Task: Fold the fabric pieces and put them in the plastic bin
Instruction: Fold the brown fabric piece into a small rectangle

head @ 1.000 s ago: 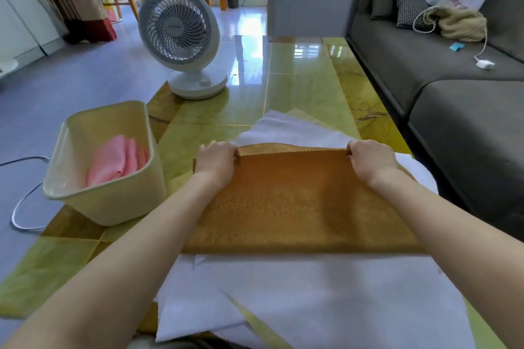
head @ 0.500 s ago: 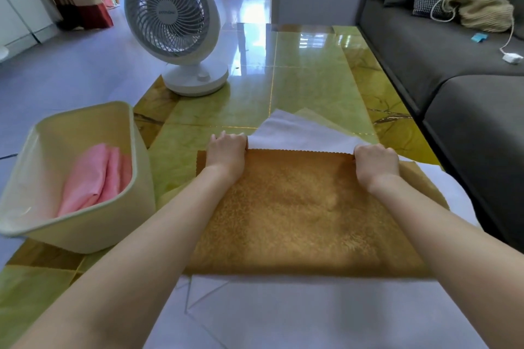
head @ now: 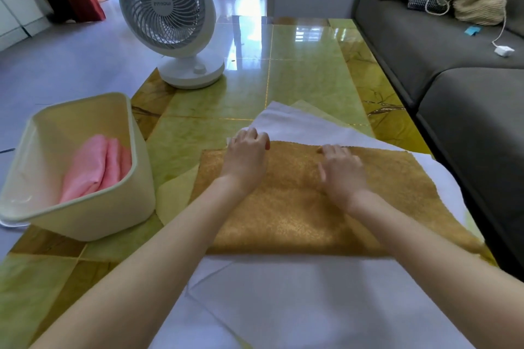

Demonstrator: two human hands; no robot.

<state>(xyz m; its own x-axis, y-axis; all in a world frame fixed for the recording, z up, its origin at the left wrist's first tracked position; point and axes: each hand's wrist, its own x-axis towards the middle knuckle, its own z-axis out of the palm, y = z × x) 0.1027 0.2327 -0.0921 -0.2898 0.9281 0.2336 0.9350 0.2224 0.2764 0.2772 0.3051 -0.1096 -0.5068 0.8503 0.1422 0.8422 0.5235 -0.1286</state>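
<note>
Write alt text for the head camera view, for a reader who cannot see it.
A person's left hand and right hand rest on a folded gold fabric lying on white fabric pieces on a green table. To the left stands a cream plastic bin holding folded pink fabric, with a white fan beyond.

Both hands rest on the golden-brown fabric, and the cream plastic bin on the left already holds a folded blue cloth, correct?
One slip: the folded cloth in the cream plastic bin is pink, not blue, as the head view shows. The rest stands: the left hand and right hand rest on the golden-brown fabric.
</note>
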